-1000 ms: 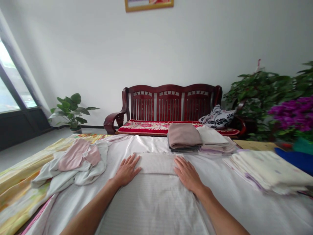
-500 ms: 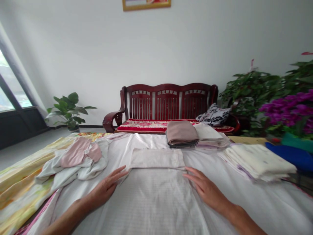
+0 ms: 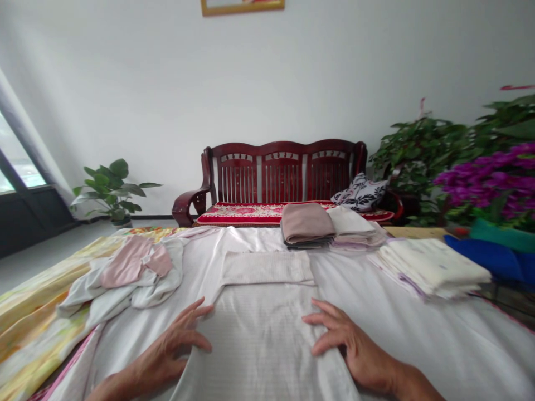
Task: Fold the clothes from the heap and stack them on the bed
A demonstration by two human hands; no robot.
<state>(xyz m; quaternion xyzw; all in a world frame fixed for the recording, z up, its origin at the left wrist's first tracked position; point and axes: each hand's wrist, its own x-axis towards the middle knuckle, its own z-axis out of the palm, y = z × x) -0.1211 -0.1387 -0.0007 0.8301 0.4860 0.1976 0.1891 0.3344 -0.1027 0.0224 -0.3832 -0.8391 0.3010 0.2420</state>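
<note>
A pale grey, finely striped garment (image 3: 261, 334) lies spread on the white sheet before me. Its far end is turned over into a flat band (image 3: 267, 268). My left hand (image 3: 179, 337) is at the garment's left edge, fingers apart and thumb pointing inward. On the opposite edge, my right hand (image 3: 345, 340) has its fingers spread, with the fingertips over the cloth. Neither hand grips anything that I can see. The garment's near end runs out of the bottom of the view.
A loose heap of pale clothing with a pink piece (image 3: 136, 262) lies to the left. Folded stacks stand at the right: a mauve one (image 3: 307, 223), a white one (image 3: 353, 225) and a cream one (image 3: 434, 264). Behind is a dark red wooden bench (image 3: 280, 172); purple flowers (image 3: 493, 178) are at the right.
Both hands have come back toward me from the corners of the folded band, along the garment's sides. Their fingers are now more bent and spread. The view has shifted slightly.
</note>
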